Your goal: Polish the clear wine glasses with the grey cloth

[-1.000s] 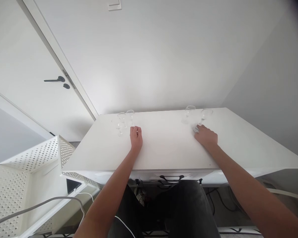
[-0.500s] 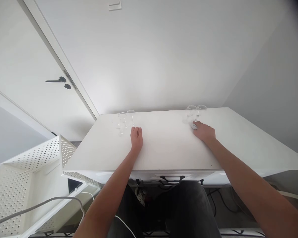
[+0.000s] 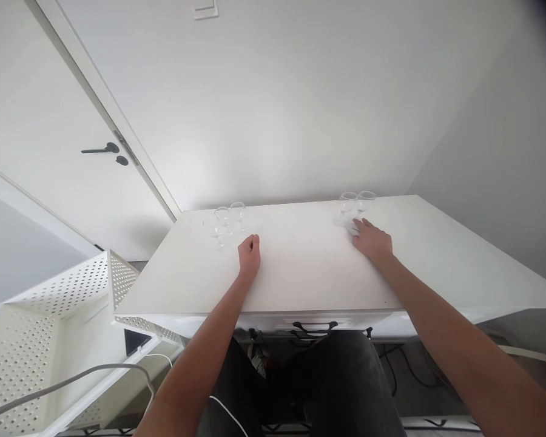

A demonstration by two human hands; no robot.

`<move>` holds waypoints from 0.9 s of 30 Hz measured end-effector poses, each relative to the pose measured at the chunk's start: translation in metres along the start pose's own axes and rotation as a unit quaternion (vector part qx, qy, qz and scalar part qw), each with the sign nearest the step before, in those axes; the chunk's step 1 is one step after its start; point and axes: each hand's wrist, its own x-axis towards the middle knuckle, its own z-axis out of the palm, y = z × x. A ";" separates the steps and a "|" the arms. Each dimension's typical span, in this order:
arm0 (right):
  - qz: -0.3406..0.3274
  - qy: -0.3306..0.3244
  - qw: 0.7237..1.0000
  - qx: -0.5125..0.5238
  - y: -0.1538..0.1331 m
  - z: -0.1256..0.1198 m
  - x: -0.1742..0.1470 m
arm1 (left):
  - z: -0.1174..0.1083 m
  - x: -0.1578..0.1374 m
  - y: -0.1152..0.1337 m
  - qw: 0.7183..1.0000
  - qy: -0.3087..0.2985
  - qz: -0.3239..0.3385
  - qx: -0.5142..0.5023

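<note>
My left hand [image 3: 249,255] rests closed on the white tabletop [image 3: 300,267], its fingers curled into a fist with nothing visible in them. Just to its left stand three clear stemmed glasses: a front wine glass [image 3: 215,229], a middle one [image 3: 222,215] and a back one [image 3: 238,209]. On the right side, my right hand [image 3: 372,240] has its fingers closed at a clear glass [image 3: 352,227], mostly see-through and partly covered by the fingers. Directly behind it, two more wine glasses [image 3: 347,203] stand upright side by side near the wall.
A grey-white wall [image 3: 273,109] rises behind the tabletop. At the left are a door with a black handle [image 3: 101,149] and a white perforated rack [image 3: 18,352] with a grey cable [image 3: 91,369] across it. Black drawer handles [image 3: 316,328] sit below the front edge.
The left hand's fingers have curled in more tightly, a little away from the glasses. The right hand stays at its glass. The view has shifted slightly.
</note>
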 end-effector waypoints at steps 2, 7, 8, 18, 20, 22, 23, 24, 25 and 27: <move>0.001 0.020 1.000 0.002 -0.002 -0.002 -0.004 | 0.000 0.000 -0.001 1.000 0.004 -0.001 -0.002; -0.023 0.061 0.998 -0.020 -0.008 -0.007 -0.012 | -0.001 0.001 -0.003 1.000 0.019 -0.009 -0.007; -0.046 0.051 0.997 -0.027 -0.009 -0.008 -0.012 | -0.002 0.002 -0.004 1.000 0.020 -0.012 -0.008; -0.198 0.022 0.980 0.019 -0.076 -0.002 -0.034 | -0.002 0.008 -0.009 0.994 0.058 -0.089 -0.036; -0.226 0.020 0.972 0.052 -0.109 0.003 -0.044 | -0.002 0.010 -0.011 0.992 0.067 -0.100 -0.039; -0.248 0.013 0.963 0.102 -0.148 0.003 -0.053 | -0.003 0.011 -0.013 0.990 0.080 -0.112 -0.041; -0.246 0.011 0.958 0.146 -0.169 0.000 -0.056 | -0.004 0.011 -0.013 0.989 0.087 -0.116 -0.040; -0.240 0.011 0.953 0.188 -0.192 -0.005 -0.059 | -0.004 0.012 -0.014 0.988 0.093 -0.118 -0.039; -0.243 0.008 0.944 0.221 -0.214 -0.012 -0.060 | -0.005 0.012 -0.015 0.988 0.097 -0.116 -0.037; -0.280 0.012 0.924 0.260 -0.260 -0.029 -0.058 | -0.006 0.013 -0.016 0.988 0.104 -0.108 -0.034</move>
